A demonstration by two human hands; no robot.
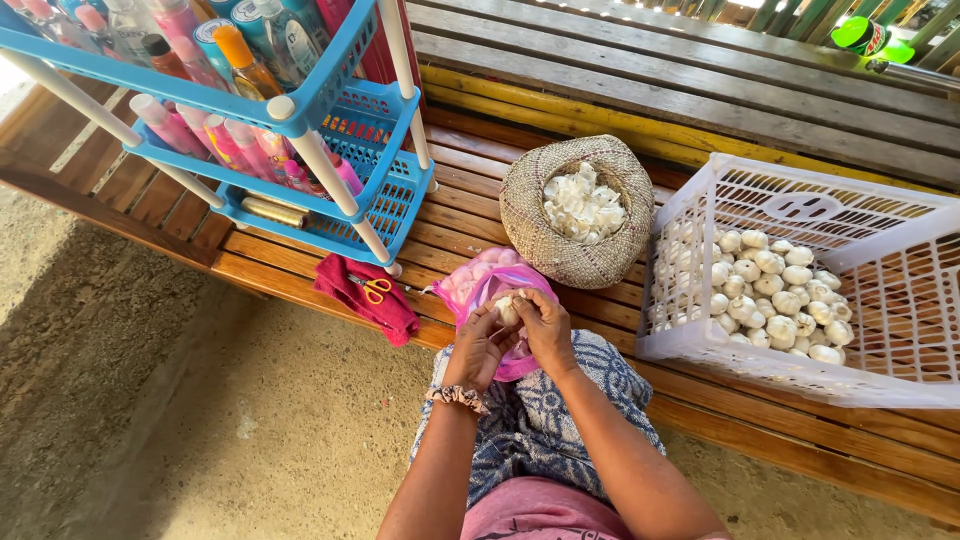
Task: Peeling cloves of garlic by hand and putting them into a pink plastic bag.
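White garlic bulb [508, 307] is pinched between both hands, directly above the pink plastic bag [487, 287] at the bench's [560, 120] front edge; fingers cover most of the bulb, so its condition cannot be judged. Left hand [480, 345]: fingers curled round the bulb from below, wrist wearing a patterned fabric band [456, 397]. Right hand [546, 328]: fingertips closed on the bulb's right side, thumb hidden. Both forearms rise from the bottom edge, elbows cut off.

Bag contents are veiled by the pink film. Woven basket [575, 212] behind it holds pale pieces, too small to identify. White crate [800, 285], on its side at right, holds whole bulbs; its far end is cropped. Blue rack [290, 110] of bottles is cut off at top left.
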